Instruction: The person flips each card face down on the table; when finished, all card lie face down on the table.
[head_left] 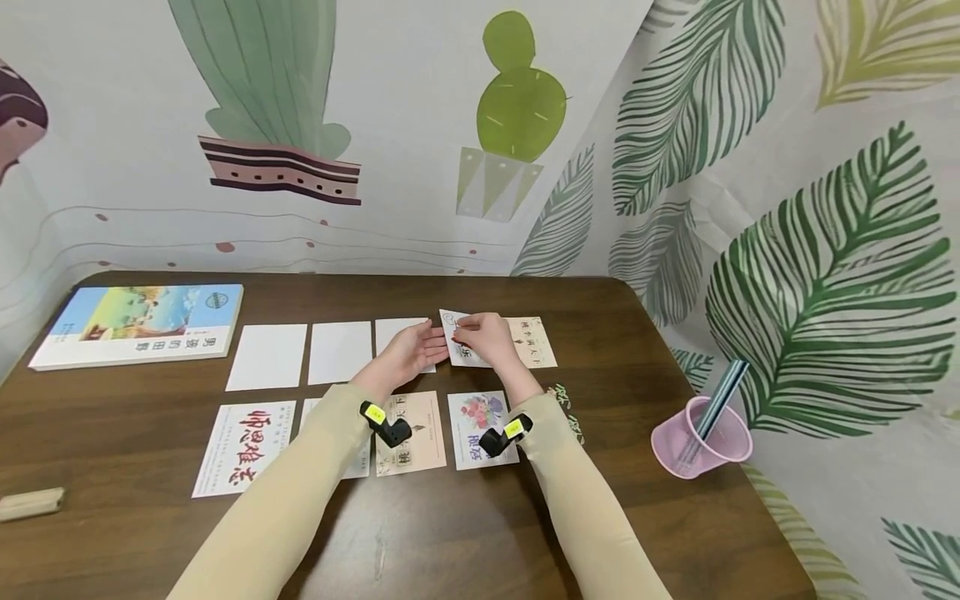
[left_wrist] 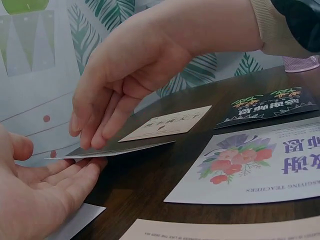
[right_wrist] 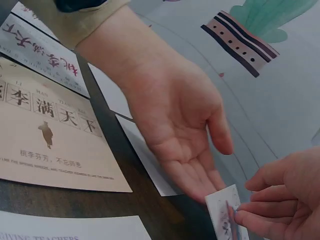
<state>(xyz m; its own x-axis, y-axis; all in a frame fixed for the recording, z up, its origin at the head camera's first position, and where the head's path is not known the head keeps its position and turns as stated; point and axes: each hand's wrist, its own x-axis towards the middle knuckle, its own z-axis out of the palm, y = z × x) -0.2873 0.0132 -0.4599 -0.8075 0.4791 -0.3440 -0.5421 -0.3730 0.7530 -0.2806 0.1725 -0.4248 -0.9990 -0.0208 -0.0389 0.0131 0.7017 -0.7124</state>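
Note:
A small card (head_left: 463, 353) with dark Chinese lettering is tilted up between my two hands. My left hand (head_left: 408, 357), palm up, supports its edge on nearly straight fingers, the thumb apart from it. From above, my right hand (head_left: 491, 337) holds the card with bent fingers, fingertips on the printed face; what lies behind it is hidden. In the left wrist view, the card (left_wrist: 135, 149) appears edge-on between my hands. Partly behind my right hand lies a cream card (head_left: 536, 343). A blank white card (head_left: 397, 330) lies beside my left hand.
Two more blank cards, a left one (head_left: 267, 358) and a middle one (head_left: 340, 353), continue the back row. Nearer are printed cards, including a red-lettered one (head_left: 243, 450) and a flowered one (head_left: 480, 408). Around them are a book (head_left: 142, 321), a wooden piece (head_left: 32, 503) and a pink pen cup (head_left: 675, 442).

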